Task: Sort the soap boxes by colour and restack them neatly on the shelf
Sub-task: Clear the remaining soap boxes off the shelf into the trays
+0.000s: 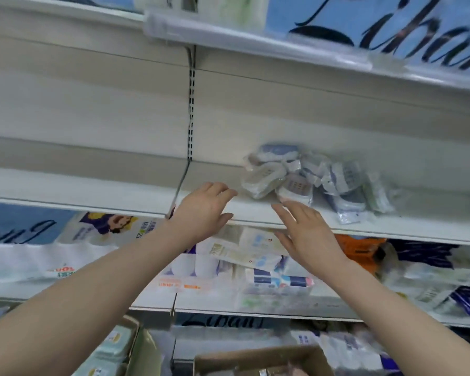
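A loose heap of soap boxes (310, 177) in clear plastic wrap lies on the white shelf (92, 188), right of the upright. Some boxes look beige, some blue or purple, some pale green; blur hides detail. My left hand (204, 210) is raised at the shelf's front edge, just left of the heap, fingers spread and holding nothing. Just below and in front of the heap, my right hand (307, 234) has straight fingers, the tips close to a beige box (295, 189). I cannot tell whether they touch it.
A slotted metal upright (191, 104) divides the shelf bays. The shelf above carries a blue lettered banner (391, 25). Below are tissue and paper packs (255, 256) and an orange pack (358, 248). A cardboard carton (261, 360) stands at the bottom.
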### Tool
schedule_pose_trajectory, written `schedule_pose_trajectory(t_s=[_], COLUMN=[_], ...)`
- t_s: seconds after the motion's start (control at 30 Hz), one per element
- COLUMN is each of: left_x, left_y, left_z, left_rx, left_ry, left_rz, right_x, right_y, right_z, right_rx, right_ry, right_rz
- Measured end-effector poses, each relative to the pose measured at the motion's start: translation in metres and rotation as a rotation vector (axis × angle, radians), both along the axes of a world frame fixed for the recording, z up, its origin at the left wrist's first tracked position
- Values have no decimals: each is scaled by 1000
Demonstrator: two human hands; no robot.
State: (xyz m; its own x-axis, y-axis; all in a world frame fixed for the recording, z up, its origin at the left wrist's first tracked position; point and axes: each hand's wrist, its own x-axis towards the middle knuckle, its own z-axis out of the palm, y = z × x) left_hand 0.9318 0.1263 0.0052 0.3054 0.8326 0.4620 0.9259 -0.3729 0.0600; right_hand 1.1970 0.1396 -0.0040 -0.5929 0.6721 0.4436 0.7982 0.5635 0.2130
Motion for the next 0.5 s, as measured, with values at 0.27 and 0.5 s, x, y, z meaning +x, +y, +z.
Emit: schedule_pose_trajectory(t_s=[0.27,0.5], left_x=[54,63], left_y=[107,156], left_z=[-5,-29], left_rx=[-167,-93], left_ry=[-67,27], left_rz=[-32,67], right_x=[16,33], right_y=[42,80], right_z=[7,2], right_rx=[-5,-82], right_ry=[46,32], right_rz=[-235,-361])
